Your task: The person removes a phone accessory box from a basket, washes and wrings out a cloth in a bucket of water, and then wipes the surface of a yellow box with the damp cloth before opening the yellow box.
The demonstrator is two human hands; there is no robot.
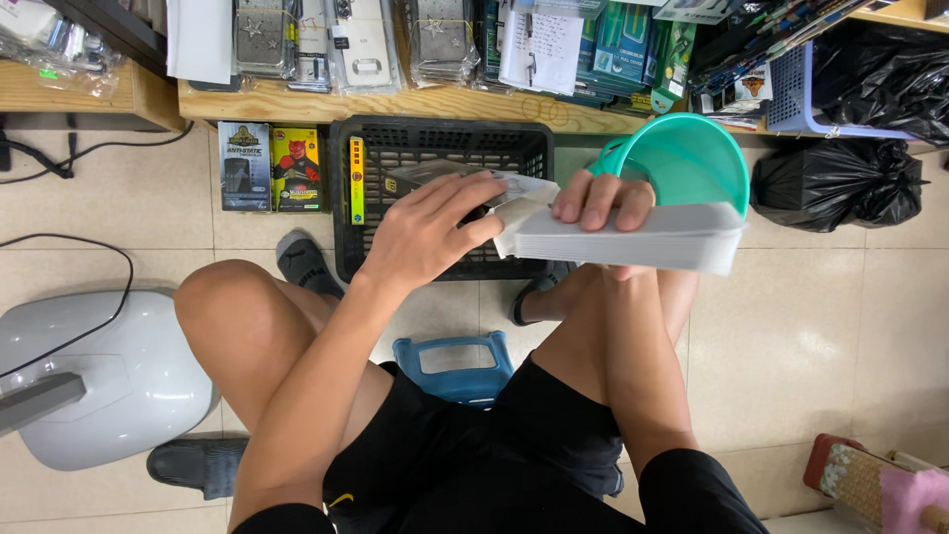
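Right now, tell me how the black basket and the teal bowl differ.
The black basket is rectangular with slotted, see-through walls; the teal bowl is round with solid walls. The black basket sits flat on the floor, while the teal bowl is tipped on its side behind the white stack. The left hand reaches over the black basket; the right hand is nearer the teal bowl. Both look plastic.

Matt plastic crate (376,148), seemingly paper stack (633,237).
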